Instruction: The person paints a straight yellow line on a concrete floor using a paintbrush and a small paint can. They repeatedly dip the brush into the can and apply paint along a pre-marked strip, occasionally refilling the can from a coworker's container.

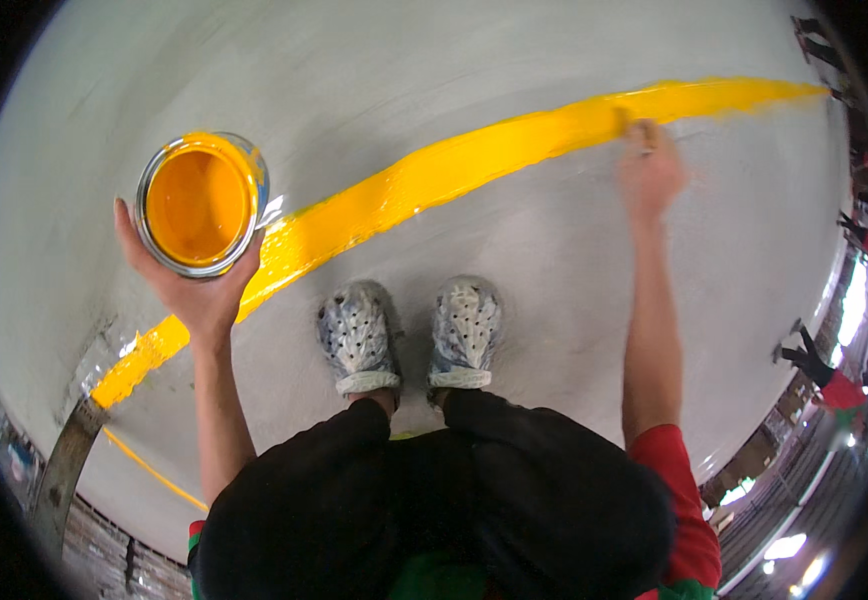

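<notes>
A broad band of bright yellow paint (434, 175) runs across the pale grey concrete floor (514, 260), and the round silvery metal tin (200, 203) holds the same paint, a deeper orange-yellow inside, with yellow smeared on its rim. The perforated clog shoes (409, 335) are white, mottled with grey. Above them come black trousers (434, 500) and a red sleeve (679, 480) edged in green.

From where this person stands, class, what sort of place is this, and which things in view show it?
Probably a warehouse or factory floor being line-marked: a broad grey concrete floor, a fresh yellow painted stripe, and an open can of yellow paint in the left hand.
</notes>
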Motion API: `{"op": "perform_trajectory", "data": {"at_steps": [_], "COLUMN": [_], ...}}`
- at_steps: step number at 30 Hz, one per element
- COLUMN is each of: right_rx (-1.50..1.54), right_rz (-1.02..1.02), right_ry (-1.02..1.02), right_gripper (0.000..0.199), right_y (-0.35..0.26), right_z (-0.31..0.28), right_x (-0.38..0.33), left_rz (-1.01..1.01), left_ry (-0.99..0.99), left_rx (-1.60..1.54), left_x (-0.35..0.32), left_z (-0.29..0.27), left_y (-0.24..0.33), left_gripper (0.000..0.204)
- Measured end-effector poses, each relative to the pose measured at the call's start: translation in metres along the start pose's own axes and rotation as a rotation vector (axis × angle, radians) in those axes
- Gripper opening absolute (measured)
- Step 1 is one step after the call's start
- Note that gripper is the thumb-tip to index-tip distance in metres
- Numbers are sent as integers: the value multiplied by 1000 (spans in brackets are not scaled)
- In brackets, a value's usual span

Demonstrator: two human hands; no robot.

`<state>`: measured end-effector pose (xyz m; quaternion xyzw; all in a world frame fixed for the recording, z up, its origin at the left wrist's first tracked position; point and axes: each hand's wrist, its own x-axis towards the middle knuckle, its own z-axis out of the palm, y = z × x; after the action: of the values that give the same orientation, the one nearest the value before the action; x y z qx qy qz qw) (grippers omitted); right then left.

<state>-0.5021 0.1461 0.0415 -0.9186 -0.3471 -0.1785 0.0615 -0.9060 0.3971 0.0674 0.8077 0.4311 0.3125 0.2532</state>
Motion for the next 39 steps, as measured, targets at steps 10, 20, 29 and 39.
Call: {"op": "perform_trajectory", "data": {"at_steps": [10,20,29,39], "right_rx": [794,232,322,614], "right_rz": [276,165,-362,271], "right_ry": [-542,51,-219,-511], "right_gripper": [23,21,23,21], "right_y": [-91,94,43,130], "right_z": [-24,-5,9,41], "right_x": [-71,44,8,66], "left_rz": [85,98,72,-49], "left_ry": [-41,-18,30,225], "left_rx": [-46,-156,84,268], "left_x": [20,19,15,42], "left_z": [5,19,26,40], "left_y": [2,3,28,103], "left_gripper": [124,126,121,116]}}
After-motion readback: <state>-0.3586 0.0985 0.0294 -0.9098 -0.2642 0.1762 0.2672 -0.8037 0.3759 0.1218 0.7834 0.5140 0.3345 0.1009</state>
